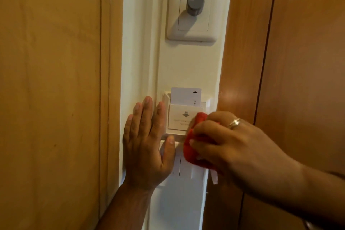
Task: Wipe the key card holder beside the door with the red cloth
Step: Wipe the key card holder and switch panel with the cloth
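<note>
the holder (182, 117) sits fixed on the white wall strip, a card (184, 95) standing in its slot at 12 o'clock. the right hand (233, 144) clenches the cloth (194, 147) against the holder's 4 o'clock corner. the left hand (147, 142) lies flat and released at 9 o'clock. the cloth looks soft and light, best bunched; the holder looks like rigid, smooth plastic, so light pressure should do, kept clear of the card.

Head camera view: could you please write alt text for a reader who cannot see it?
A right hand presses a bunched red cloth against a white key card holder with a card in its slot. The left hand lies flat on the wall beside it, below a grey dimmer knob.
</note>
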